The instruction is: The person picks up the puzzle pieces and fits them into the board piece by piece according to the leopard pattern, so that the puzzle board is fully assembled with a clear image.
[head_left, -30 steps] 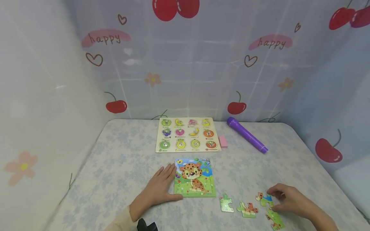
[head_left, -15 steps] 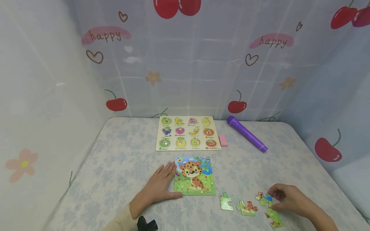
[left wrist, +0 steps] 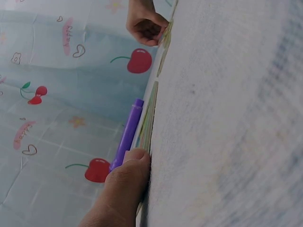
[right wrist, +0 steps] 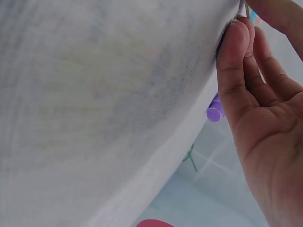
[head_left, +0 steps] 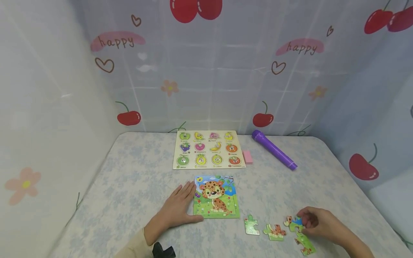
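Observation:
In the head view my left hand [head_left: 176,208] lies flat with straight fingers. It touches the left side of a square leopard picture puzzle [head_left: 217,197]. On the right, my right hand [head_left: 324,223] pinches the edge of a blue-and-green puzzle piece [head_left: 294,223] between thumb and fingers, low over the table. Just below that piece lies a green puzzle piece [head_left: 304,244] with spotted patches; the two appear to meet. Further left are a spotted-paw puzzle piece [head_left: 275,233] and a mostly green corner piece [head_left: 251,225]. My right fingertips partly hide the pinched piece.
A wooden fruit board [head_left: 209,149] lies at the back middle, a pink block [head_left: 247,157] against its right side. Beyond it rests a purple toy microphone [head_left: 274,149]. A black object [head_left: 163,251] shows beside my left wrist. Printed curtains [head_left: 209,71] enclose the table.
My right hand and the piece it pinches have shifted very slightly toward the near side, against the green piece below. My left hand stays where it was. The head view shifts a little.

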A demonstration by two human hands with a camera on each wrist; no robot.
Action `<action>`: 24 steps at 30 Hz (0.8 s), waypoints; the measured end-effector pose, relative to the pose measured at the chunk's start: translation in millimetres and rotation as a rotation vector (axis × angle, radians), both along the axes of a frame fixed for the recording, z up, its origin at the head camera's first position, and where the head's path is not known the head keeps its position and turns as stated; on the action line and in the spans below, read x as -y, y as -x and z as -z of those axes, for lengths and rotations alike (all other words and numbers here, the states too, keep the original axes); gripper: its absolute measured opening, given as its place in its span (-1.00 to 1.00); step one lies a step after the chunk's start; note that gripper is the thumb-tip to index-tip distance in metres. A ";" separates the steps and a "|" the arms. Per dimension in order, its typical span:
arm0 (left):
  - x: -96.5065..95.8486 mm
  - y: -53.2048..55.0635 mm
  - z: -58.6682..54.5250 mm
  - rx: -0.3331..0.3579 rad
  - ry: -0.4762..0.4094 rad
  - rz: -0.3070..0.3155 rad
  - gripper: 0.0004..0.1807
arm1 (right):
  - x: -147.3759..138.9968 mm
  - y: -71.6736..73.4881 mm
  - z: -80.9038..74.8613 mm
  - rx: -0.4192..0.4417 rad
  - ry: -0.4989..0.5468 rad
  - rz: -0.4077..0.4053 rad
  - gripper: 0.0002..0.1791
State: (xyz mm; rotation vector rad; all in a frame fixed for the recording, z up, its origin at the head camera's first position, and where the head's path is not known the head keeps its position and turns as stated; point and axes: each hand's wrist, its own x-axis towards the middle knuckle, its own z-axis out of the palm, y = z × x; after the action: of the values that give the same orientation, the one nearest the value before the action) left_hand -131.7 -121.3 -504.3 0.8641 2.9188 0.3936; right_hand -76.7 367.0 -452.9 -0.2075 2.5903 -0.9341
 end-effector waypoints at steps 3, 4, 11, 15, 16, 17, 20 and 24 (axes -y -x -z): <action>-0.2 0.0 0.2 -0.002 0.001 0.000 0.26 | -0.2 -0.1 1.0 0.029 0.020 0.022 -0.46; -0.3 0.2 0.2 -0.002 0.002 0.001 0.26 | -0.1 -0.1 1.1 0.040 0.023 0.029 -0.45; -0.2 1.1 0.3 -0.003 0.008 0.003 0.26 | 5.0 0.6 -0.2 0.068 -0.034 0.064 -0.46; 0.0 1.5 0.6 0.001 0.004 -0.001 0.26 | 8.5 0.1 -0.7 0.068 -0.074 0.083 -0.48; 0.1 1.5 0.8 0.003 0.002 -0.002 0.26 | 9.5 0.0 -0.8 0.065 -0.086 0.090 -0.49; 0.1 1.6 1.0 0.003 0.000 -0.003 0.27 | 10.1 -0.2 -0.8 0.057 -0.095 0.089 -0.50; 0.2 1.6 1.3 0.005 0.001 -0.004 0.27 | 10.9 -1.5 -0.3 0.009 -0.122 0.063 -0.50; 0.0 1.2 1.5 0.004 0.005 -0.003 0.27 | 9.9 -3.3 1.3 -0.045 -0.132 0.025 -0.44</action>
State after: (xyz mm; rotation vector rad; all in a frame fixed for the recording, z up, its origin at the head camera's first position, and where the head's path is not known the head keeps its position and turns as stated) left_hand -133.0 -121.3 -505.8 0.8569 2.9161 0.3870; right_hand -73.3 357.1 -454.2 -0.1627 2.6893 -0.7718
